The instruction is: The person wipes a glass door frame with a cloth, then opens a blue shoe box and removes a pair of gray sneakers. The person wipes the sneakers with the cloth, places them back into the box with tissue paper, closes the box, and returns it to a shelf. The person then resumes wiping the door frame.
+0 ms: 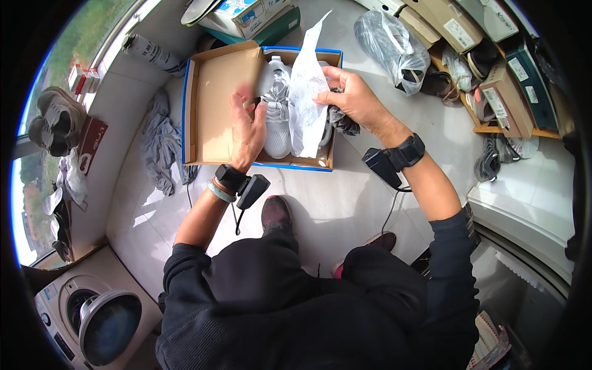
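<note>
An open shoebox with a blue rim (259, 164) lies on the floor before me, its brown lid side (215, 106) folded out to the left. Inside sits a grey mesh sneaker (277, 132) with laces; part of a second shoe (326, 138) shows at its right. My right hand (356, 99) pinches a crumpled sheet of white tissue paper (307, 92), which hangs over the second shoe. Below that hand is a dark grey crumpled cloth-like thing (344, 121). My left hand (249, 132) is beside the sneaker, its fingertips blurred, so its grip is unclear.
Grey cloth (162, 138) lies left of the box. A spray can (152, 53) and stacked boxes (249, 18) stand behind it. A plastic bag (391, 51) and a shoe rack (513, 132) are at right. A washing machine (134, 273) with its door ajar is lower left.
</note>
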`<action>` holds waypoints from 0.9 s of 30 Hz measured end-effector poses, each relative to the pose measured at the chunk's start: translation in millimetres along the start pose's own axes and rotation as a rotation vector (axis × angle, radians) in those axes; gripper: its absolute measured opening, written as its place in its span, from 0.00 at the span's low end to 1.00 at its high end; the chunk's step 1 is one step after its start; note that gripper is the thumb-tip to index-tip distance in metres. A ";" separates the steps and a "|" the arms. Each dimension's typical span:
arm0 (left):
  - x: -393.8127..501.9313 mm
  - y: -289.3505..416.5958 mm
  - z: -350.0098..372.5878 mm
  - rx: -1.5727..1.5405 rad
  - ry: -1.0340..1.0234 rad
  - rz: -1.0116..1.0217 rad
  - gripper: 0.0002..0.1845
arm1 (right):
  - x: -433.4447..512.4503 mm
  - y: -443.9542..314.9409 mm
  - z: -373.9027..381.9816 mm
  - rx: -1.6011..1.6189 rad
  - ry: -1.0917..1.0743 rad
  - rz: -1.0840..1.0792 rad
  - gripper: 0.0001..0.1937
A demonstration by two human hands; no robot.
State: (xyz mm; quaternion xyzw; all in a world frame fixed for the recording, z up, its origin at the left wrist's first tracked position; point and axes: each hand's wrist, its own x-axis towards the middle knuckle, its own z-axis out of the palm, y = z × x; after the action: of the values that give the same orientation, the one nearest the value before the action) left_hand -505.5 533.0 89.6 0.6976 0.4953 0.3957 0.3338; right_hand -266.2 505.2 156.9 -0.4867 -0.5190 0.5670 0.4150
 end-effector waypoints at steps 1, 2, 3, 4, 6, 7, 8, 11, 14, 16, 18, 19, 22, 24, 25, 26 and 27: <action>1.8 16.3 -6.1 -0.193 0.073 -0.048 0.26 | 6.6 -0.6 9.1 -0.043 -0.012 0.023 0.28; 5.0 31.1 -16.7 -0.241 0.093 -0.023 0.25 | 9.3 -1.3 15.5 -0.007 -0.094 -0.011 0.31; 7.9 45.0 -28.4 -0.293 0.117 0.025 0.24 | 10.3 -0.9 21.9 0.042 -0.173 -0.058 0.35; 7.8 58.1 -37.6 -0.257 0.152 0.068 0.25 | 11.8 0.4 29.0 0.085 -0.256 -0.111 0.38; 3.7 78.3 -54.1 -0.201 0.186 0.220 0.28 | 11.2 4.9 38.8 0.057 -0.261 -0.024 0.34; 0.2 85.3 -60.7 -0.172 0.192 0.314 0.31 | 10.1 8.2 41.4 0.030 -0.258 -0.019 0.33; -5.3 90.4 -65.2 -0.033 0.199 0.325 0.39 | 9.7 11.5 40.7 -0.126 -0.223 0.057 0.30; -12.2 92.5 -69.5 -0.081 -0.002 0.040 0.46 | 6.6 25.6 38.0 -0.167 -0.089 -0.021 0.25; -8.7 83.6 -64.8 -0.279 -0.225 -0.053 0.45 | 9.0 38.2 28.5 -0.253 -0.005 -0.024 0.24; -3.7 75.3 -58.8 -0.424 -0.364 -0.087 0.41 | 11.8 42.8 24.5 -0.274 0.062 -0.021 0.28; 2.8 65.8 -46.3 -0.524 -0.445 -0.114 0.35 | 17.6 40.7 17.6 -0.020 0.072 -0.014 0.29; 4.0 61.2 -39.0 -0.401 -0.445 -0.087 0.33 | 19.9 37.6 13.1 0.111 0.096 0.067 0.30; 12.2 45.8 -18.4 -0.141 -0.518 0.088 0.32 | 21.2 20.0 -14.9 0.110 0.253 0.023 0.40; 20.4 35.5 -0.8 -0.103 -0.557 0.153 0.32 | 16.2 7.1 -40.5 0.113 0.292 0.110 0.37; 25.1 31.0 8.9 -0.122 -0.564 0.152 0.33 | 13.7 2.7 -50.8 0.058 0.278 0.113 0.34; 29.9 27.3 19.1 -0.135 -0.568 0.149 0.34 | 11.1 1.4 -56.7 -0.046 0.291 0.109 0.28; 33.6 24.6 29.2 -0.149 -0.569 0.146 0.35 | 8.2 1.8 -61.0 -0.116 0.285 0.051 0.23</action>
State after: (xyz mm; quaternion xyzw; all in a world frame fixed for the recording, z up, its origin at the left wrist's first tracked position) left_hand -462.7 555.9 104.6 0.7877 0.3000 0.2425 0.4804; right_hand -207.7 524.3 155.0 -0.5984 -0.4741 0.4715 0.4414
